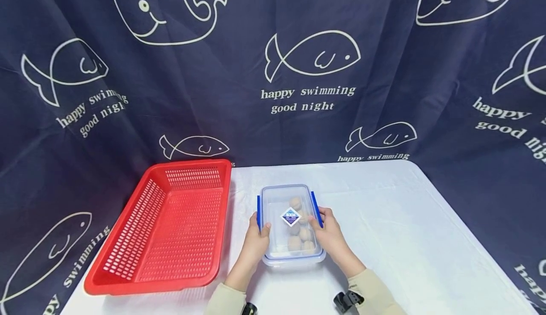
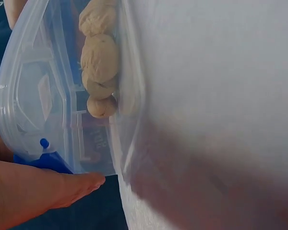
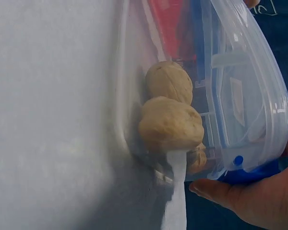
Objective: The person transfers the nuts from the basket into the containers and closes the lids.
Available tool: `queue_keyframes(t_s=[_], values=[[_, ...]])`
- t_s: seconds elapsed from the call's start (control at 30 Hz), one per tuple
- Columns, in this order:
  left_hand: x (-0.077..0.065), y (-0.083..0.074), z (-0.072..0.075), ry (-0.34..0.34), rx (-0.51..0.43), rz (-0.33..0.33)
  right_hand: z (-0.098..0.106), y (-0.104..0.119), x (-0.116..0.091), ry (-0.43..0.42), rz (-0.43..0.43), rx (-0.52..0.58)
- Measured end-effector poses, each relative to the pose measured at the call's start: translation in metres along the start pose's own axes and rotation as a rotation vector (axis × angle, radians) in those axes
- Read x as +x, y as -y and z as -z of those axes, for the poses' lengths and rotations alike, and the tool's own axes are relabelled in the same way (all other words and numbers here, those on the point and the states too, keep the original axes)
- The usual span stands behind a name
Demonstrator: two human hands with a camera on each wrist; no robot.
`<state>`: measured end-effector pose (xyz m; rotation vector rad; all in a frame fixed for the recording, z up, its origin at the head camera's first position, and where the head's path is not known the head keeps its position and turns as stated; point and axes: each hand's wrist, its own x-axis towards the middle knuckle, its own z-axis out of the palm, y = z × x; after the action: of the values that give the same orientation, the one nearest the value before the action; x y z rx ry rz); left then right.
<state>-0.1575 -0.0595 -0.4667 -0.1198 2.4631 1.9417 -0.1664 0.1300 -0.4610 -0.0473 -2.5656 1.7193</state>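
A clear plastic food box (image 1: 275,239) with its lid on and a blue-and-white diamond label (image 1: 291,217) is held at its two long sides. Several walnuts (image 1: 304,233) lie inside, mostly along the right half. My left hand (image 1: 257,241) grips the left side, thumb on top, by a blue latch (image 1: 258,212). On the other side my right hand (image 1: 332,234) grips the box beside the right latch (image 1: 316,209). Both wrist views show walnuts (image 2: 100,57) (image 3: 170,124) through the clear wall, close over the white cloth.
A red perforated plastic basket (image 1: 226,196) stands on the table left of the box. White cloth (image 1: 384,220) covers the table, stretching out to the right. Behind hangs a dark blue curtain (image 1: 243,116) with white fish and whale drawings.
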Motion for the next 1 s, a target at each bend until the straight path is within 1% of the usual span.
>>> queue_keyframes(t_s=[0.1, 0.2, 0.3, 0.4, 0.57, 0.7, 0.8, 0.9, 1.0], values=[[0.000, -0.001, -0.002, 0.004, 0.026, -0.015, -0.002, 0.001, 0.000, -0.018, 0.024, -0.043], [-0.001, -0.004, -0.004, -0.007, 0.058, -0.043, -0.002, 0.002, 0.000, -0.029, 0.045, -0.079], [-0.002, -0.007, -0.008, -0.038, 0.120, -0.091, -0.002, 0.002, -0.001, -0.041, 0.079, -0.125], [-0.003, -0.008, -0.011, -0.063, 0.167, -0.123, -0.002, 0.003, -0.001, -0.063, 0.124, -0.167], [-0.002, -0.007, -0.011, -0.069, 0.181, -0.140, -0.004, 0.002, -0.001, -0.079, 0.151, -0.189], [0.000, -0.006, -0.009, -0.064, 0.202, -0.131, -0.004, 0.001, 0.001, -0.033, 0.158, -0.209], [0.002, -0.007, -0.005, -0.065, 0.242, -0.126, -0.001, 0.004, 0.002, 0.037, 0.136, -0.221], [0.004, -0.013, -0.001, -0.059, 0.305, -0.146, 0.008, 0.009, 0.006, 0.124, 0.093, -0.237], [0.004, -0.024, 0.004, -0.026, 0.358, -0.150, 0.020, 0.017, 0.009, 0.198, 0.090, -0.299]])
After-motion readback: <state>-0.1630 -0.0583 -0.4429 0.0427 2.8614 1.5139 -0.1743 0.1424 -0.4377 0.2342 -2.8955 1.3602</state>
